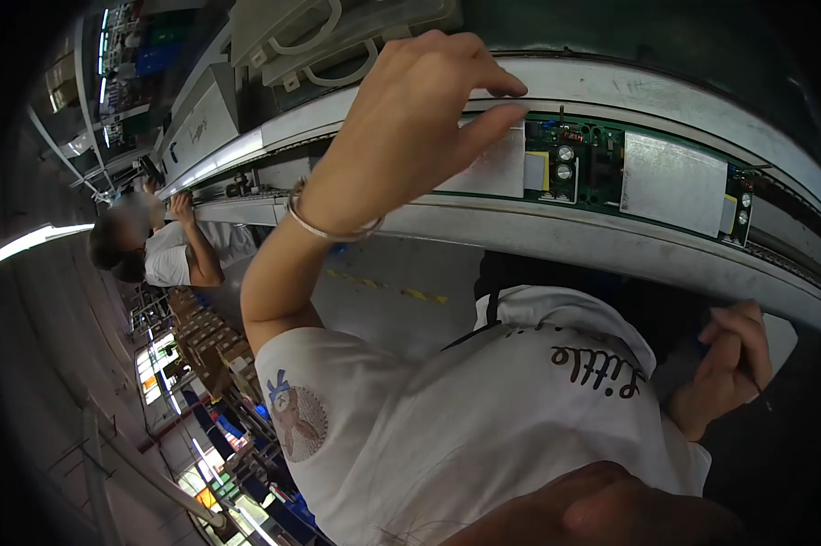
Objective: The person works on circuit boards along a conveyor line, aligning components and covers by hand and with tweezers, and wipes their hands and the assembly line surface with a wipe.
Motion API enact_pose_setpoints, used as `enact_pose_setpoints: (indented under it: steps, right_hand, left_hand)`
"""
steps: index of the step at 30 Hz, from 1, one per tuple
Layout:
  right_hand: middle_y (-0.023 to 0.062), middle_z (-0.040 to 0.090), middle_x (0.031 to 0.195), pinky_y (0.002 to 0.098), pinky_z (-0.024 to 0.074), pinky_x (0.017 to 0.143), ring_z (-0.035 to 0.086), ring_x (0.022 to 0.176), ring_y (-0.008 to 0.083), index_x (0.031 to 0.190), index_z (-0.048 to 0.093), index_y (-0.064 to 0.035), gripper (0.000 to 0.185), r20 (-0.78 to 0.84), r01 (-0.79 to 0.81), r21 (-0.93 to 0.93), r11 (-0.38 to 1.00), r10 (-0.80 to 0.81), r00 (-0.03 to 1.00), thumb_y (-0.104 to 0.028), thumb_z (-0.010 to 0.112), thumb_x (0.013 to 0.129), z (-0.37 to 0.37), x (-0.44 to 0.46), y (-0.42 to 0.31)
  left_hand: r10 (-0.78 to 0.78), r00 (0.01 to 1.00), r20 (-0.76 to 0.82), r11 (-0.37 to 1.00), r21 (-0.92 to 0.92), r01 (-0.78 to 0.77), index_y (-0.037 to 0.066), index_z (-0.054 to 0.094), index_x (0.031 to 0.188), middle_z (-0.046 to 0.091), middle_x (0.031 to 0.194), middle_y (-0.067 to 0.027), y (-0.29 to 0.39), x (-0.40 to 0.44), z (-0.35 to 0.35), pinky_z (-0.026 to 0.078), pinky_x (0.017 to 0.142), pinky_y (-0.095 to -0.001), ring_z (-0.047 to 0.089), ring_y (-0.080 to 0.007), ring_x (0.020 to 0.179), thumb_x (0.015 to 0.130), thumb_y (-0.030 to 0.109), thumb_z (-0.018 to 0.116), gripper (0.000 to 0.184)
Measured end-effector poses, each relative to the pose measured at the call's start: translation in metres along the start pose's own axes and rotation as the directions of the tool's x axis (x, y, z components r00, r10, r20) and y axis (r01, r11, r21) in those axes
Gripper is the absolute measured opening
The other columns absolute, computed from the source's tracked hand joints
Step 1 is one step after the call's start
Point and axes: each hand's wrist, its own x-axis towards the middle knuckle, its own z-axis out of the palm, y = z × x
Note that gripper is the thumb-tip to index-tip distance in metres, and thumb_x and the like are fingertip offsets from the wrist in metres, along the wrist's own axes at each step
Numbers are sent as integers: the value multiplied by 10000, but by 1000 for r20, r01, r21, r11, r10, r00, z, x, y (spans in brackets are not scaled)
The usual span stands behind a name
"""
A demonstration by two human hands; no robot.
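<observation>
My left hand (428,118) reaches over a conveyor rail, wearing a bangle at the wrist. Its thumb and index finger are apart, with nothing visible between them. Beneath it lies a green circuit board (556,193) with a silver metal plate (488,164), capacitors and a yellow-edged part. Farther right, a second plate (674,182) covers much of a similar board (601,202). My right hand (733,364) is at the lower right, off the conveyor, with fingers curled. A bit of blue shows at its fingertips and a thin dark piece sticks out below; what it grips is unclear.
The conveyor's near rail (556,223) runs between my body and the boards. Pale plastic cases with handles (337,45) sit beyond the far rail. A co-worker (178,246) stands at the line on the left. A pale flat object (780,341) lies behind my right hand.
</observation>
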Motion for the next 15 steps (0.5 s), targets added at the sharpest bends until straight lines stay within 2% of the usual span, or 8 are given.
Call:
enact_pose_setpoints:
  steps: [1, 2, 3, 4, 5, 7, 8, 15]
  right_hand:
    - [132, 613, 764, 239, 409, 494, 560, 558, 150, 871, 637, 26, 164, 44, 61, -107, 992, -57, 997, -128, 581, 857, 5, 5, -2]
    - [132, 613, 764, 239, 409, 494, 560, 558, 150, 871, 637, 26, 164, 41, 68, -119, 991, -63, 997, -128, 581, 857, 10, 10, -4]
    - [162, 634, 846, 252, 443, 524, 603, 624, 187, 903, 645, 27, 148, 115, 162, -281, 946, -134, 984, -102, 595, 849, 15, 14, -5]
    - [176, 644, 887, 258, 461, 539, 625, 657, 205, 919, 649, 27, 145, 156, 208, -366, 907, -160, 975, -89, 602, 844, 19, 17, -7]
    - [191, 654, 928, 265, 478, 554, 646, 690, 223, 935, 653, 27, 147, 197, 257, -444, 858, -186, 963, -75, 609, 840, 23, 19, -8]
    - [180, 640, 1079, 260, 506, 594, 670, 767, 232, 962, 656, 21, 174, 276, 284, -452, 846, -170, 946, -59, 647, 808, 25, 23, -7]
    - [180, 640, 1079, 260, 506, 594, 670, 767, 232, 962, 656, 21, 174, 274, 283, -466, 838, -168, 947, -59, 647, 808, 27, 26, -8]
    - [101, 640, 1124, 224, 489, 549, 669, 698, 169, 999, 657, -4, 231, 240, 237, -622, 746, -106, 965, -80, 667, 782, 36, 34, -9]
  left_hand:
    - [9, 1000, -10, 1000, -5, -9, 66, 700, 869, 614, 823, -44, 4, -8, 2, 427, 714, -318, 568, -214, 799, 704, 68, 722, 167]
    - [-1, 993, -120, 999, -34, -3, 70, 702, 893, 628, 836, -47, 10, -18, 4, 436, 701, -312, 572, -213, 789, 700, 52, 725, 196]
    - [-13, 973, -229, 998, -66, -2, 75, 703, 918, 642, 850, -50, 14, -27, 9, 444, 687, -306, 576, -213, 778, 696, 36, 728, 226]
    - [18, 956, -294, 997, -67, -40, 78, 695, 957, 653, 914, -40, 15, -36, 18, 441, 768, -329, 574, -207, 826, 687, 48, 728, 273]
    - [25, 953, -302, 996, -77, -50, 78, 695, 957, 653, 914, -40, 18, -44, 25, 441, 768, -329, 574, -207, 826, 687, 48, 728, 273]
    - [70, 916, -395, 997, 41, -59, 78, 683, 990, 658, 984, -42, 29, -51, 41, 419, 855, -355, 579, -202, 903, 674, 57, 725, 320]
    - [59, 917, -394, 998, 32, -50, 79, 673, 1016, 654, 1044, -40, 30, -56, 50, 383, 924, -380, 573, -198, 971, 676, 83, 719, 343]
    - [28, 899, -437, 996, 84, 10, 72, 671, 980, 641, 1060, -12, 32, -61, 69, 340, 959, -406, 573, -188, 986, 691, 161, 726, 307]
